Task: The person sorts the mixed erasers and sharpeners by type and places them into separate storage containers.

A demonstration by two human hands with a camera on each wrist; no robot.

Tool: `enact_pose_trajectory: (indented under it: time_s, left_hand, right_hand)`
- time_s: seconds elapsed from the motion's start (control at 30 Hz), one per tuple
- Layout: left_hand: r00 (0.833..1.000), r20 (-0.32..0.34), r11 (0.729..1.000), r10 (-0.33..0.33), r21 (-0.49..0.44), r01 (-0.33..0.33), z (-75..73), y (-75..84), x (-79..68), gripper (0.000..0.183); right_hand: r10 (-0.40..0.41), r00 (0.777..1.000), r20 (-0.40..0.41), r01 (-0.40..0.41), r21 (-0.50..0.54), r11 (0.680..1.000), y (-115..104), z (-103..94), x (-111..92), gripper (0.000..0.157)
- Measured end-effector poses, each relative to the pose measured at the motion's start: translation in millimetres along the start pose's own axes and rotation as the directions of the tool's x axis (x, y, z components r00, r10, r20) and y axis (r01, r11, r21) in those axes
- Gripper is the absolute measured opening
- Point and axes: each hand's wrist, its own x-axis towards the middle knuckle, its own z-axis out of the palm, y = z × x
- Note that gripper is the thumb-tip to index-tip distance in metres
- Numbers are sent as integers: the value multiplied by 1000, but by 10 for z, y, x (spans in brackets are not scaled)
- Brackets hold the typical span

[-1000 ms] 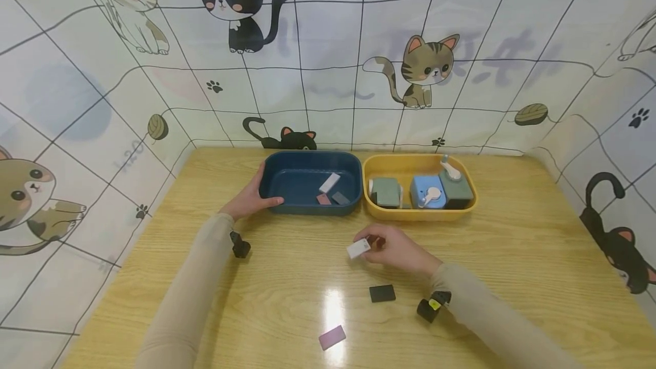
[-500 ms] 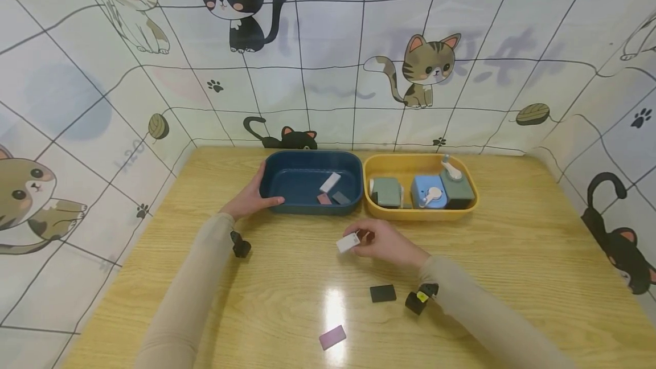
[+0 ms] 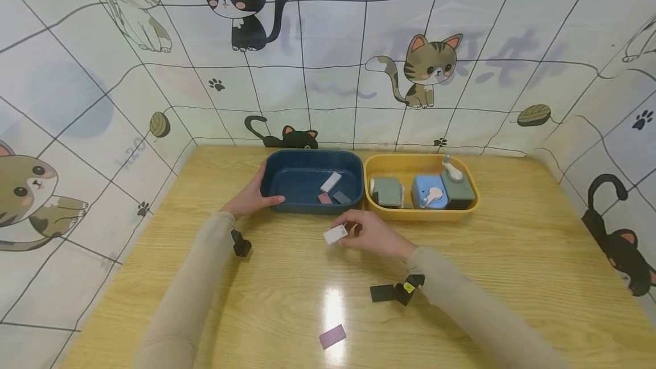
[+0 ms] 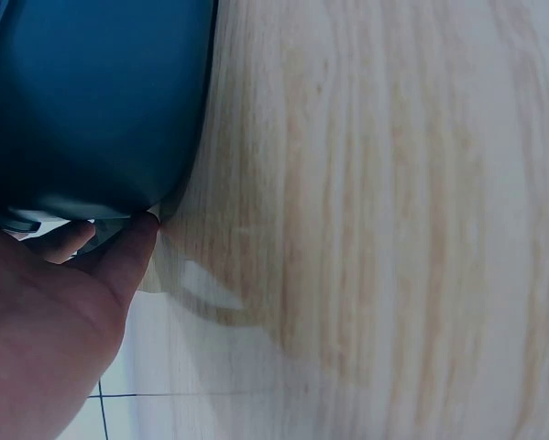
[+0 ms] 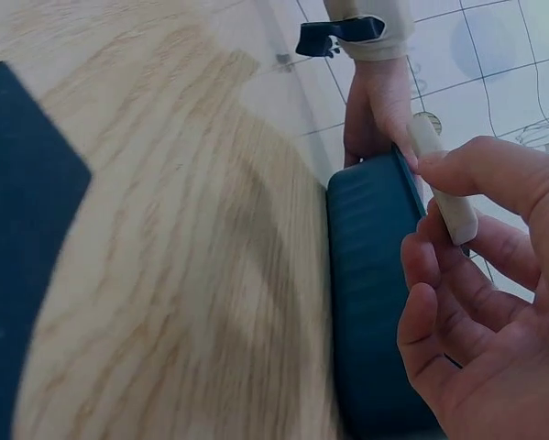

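Observation:
My left hand (image 3: 250,199) grips the left end of a dark blue bin (image 3: 292,187), thumb over the front rim and fingers along the side. In the left wrist view the fingertips (image 4: 135,243) lie against the bin's end. My right hand (image 3: 378,236) pinches a small flat white block (image 3: 335,234) between thumb and fingers, just in front of the bin's front wall. The right wrist view shows this block (image 5: 446,188) edge-on. Inside the bin lie another white block (image 3: 330,182), a pink piece (image 3: 324,199) and a grey piece (image 3: 341,197).
A yellow bin (image 3: 410,215) beside the blue one holds a blue box with a crank (image 3: 429,191) and two green boxes. A black block (image 3: 381,293) lies by my right wrist camera. A purple block (image 3: 332,336) lies nearer me. A cat-print cloth (image 3: 328,90) stands behind.
My right hand has moved left and away from me with the white block, toward the blue bin's front. The left hand has stayed on the bin.

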Motion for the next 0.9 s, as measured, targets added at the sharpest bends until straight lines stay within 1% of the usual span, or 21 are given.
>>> enact_pose_trajectory:
  time_s: [0.07,0.17,0.3,0.4,0.43,0.53,0.9]
  left_hand:
    - [1000,0,1000,0,7,0,-1,-7,9,106]
    - [1000,0,1000,17,5,-17,-3,-33,16,108]
    - [999,-15,999,37,6,-36,19,-262,128,112]
    - [999,-31,999,33,29,-32,39,-447,225,114]
    - [999,-34,999,32,33,-31,40,-465,229,115]
    - [999,-38,999,35,39,-34,46,-484,231,118]
    - [999,-38,999,23,44,-21,45,-443,212,120]
  right_hand:
    - [0,1000,1,0,-12,1000,-18,-4,26,29]
    - [-10,1000,2,10,-13,1000,-43,-12,56,28]
    - [-24,1000,-2,24,6,1000,-61,-19,97,28]
    - [-21,1000,-6,22,18,1000,-59,-13,128,28]
    - [-20,1000,-7,20,21,1000,-60,-9,138,29]
    - [-16,1000,-6,17,28,999,-68,3,165,28]
    - [-9,999,-32,10,38,999,-104,17,313,25]
